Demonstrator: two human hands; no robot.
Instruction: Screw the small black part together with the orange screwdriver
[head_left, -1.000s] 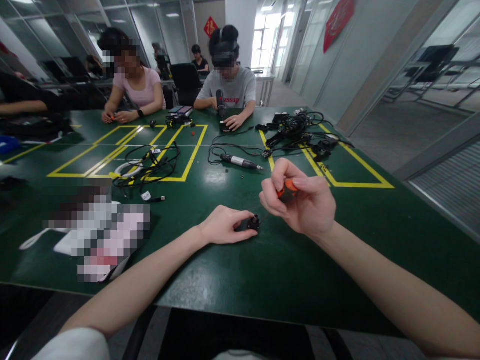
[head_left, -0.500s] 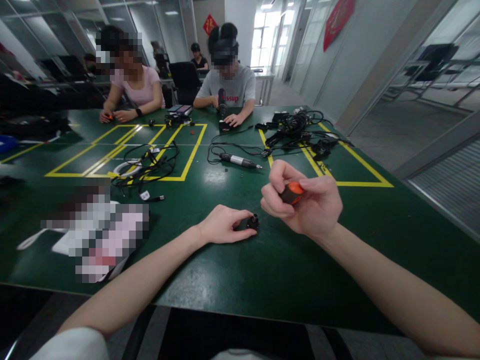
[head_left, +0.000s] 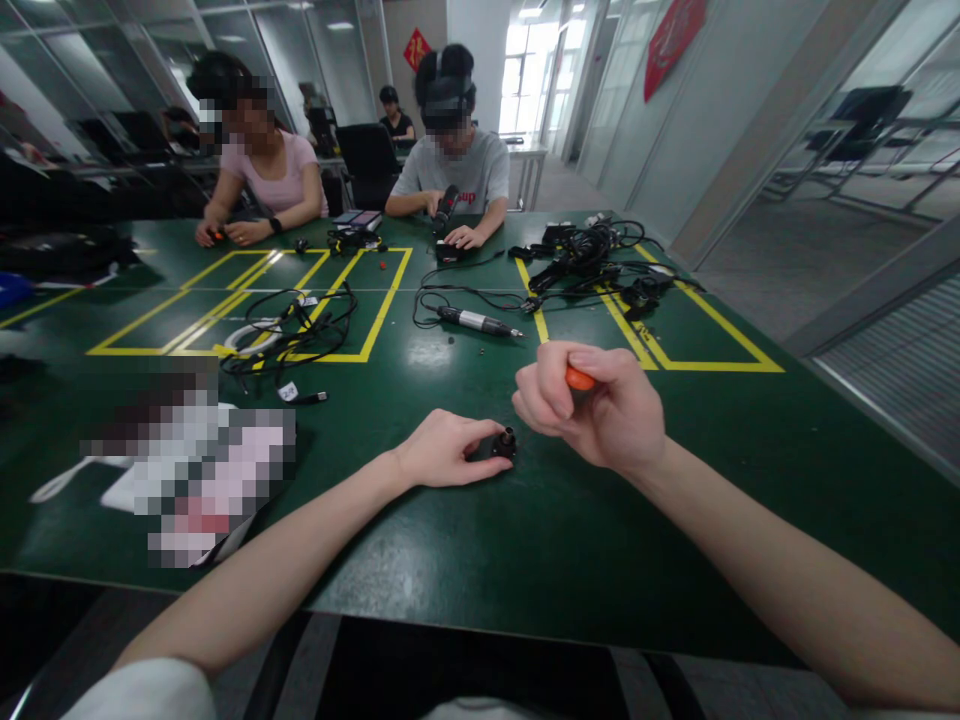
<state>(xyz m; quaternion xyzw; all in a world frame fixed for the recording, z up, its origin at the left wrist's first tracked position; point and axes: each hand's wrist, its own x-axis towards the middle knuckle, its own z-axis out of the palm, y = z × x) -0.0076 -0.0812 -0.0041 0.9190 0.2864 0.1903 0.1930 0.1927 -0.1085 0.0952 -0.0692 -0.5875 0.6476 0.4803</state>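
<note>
A small round black part (head_left: 504, 443) stands on the green table (head_left: 420, 550), with a short metallic-looking stub on top. My left hand (head_left: 450, 448) rests on the table and pinches this part between thumb and fingers. Raised to the right of it, my right hand (head_left: 592, 405) is wrapped round an orange-ended handle (head_left: 580, 378). Only the orange end of the handle shows; the rest is hidden by my fingers. Behind my hands lies a silver and black pen-shaped tool (head_left: 476, 321) with a cable.
Black cables (head_left: 315, 325) lie at the left, and a cable heap (head_left: 589, 260) at the back right. A pixelated pink and white item (head_left: 232, 480) is at the near left. Across the table, a person in grey (head_left: 487, 165) holds a dark tool (head_left: 445, 207); another wears pink (head_left: 281, 175).
My right hand has turned and shifted slightly left and down, hiding the handle's dark side. My left hand stays put. The dark tool held by the person in grey has tilted.
</note>
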